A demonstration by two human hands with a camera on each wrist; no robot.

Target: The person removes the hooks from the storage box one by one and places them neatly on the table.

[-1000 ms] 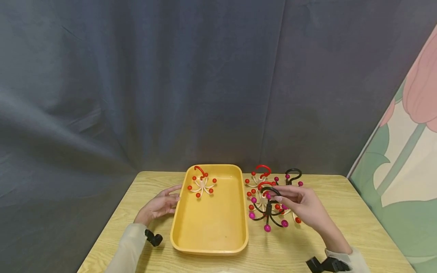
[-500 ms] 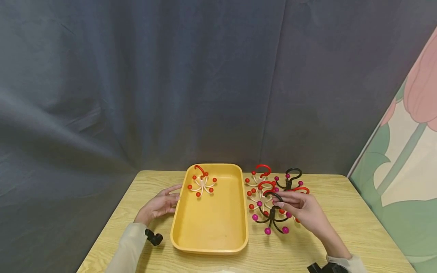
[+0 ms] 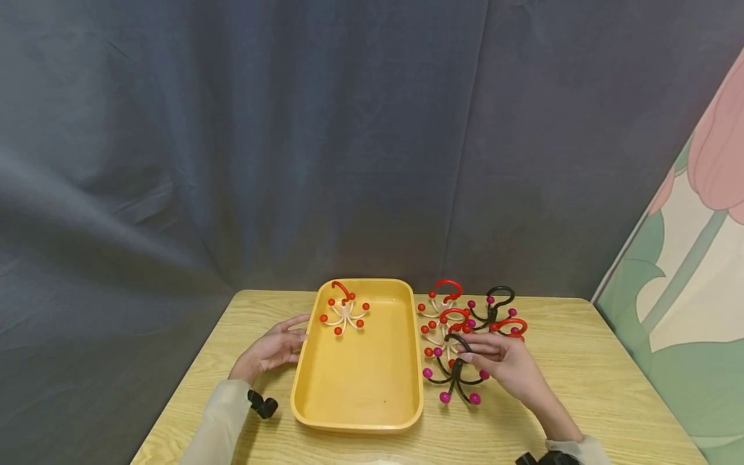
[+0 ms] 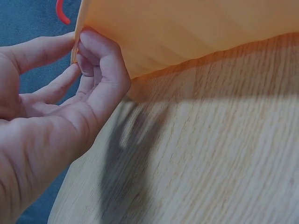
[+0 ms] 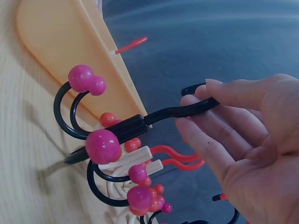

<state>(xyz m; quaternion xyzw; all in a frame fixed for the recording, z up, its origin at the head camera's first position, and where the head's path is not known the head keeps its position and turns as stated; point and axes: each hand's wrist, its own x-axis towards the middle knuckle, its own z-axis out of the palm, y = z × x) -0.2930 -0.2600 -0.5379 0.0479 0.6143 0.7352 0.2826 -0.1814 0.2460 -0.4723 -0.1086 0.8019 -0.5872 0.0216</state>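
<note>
A black hook-shaped piece (image 3: 457, 371) has curved arms tipped with magenta balls. My right hand (image 3: 507, 365) pinches its curved top between thumb and fingers; in the right wrist view the black stem (image 5: 131, 129) slants and the arms hang near the table. Whether they touch it I cannot tell. My left hand (image 3: 272, 352) grips the left rim of a yellow tray (image 3: 356, 427), and the left wrist view shows thumb and fingers round the rim. Inside the tray, toward the back left, stands a white piece (image 3: 345, 314) with a red hook and red balls.
Right of the tray, white pieces with red hooks (image 3: 449, 287) crowd together, partly behind my right hand. Another black piece (image 3: 493, 315) with magenta balls stands at the back. The wooden table (image 3: 604, 387) meets a dark curtain (image 3: 372, 161) behind; a flowered panel (image 3: 692, 258) is at right.
My right hand has moved nearer the table's front with the black hook-shaped piece, uncovering a red hook behind. The left hand and tray stay put.
</note>
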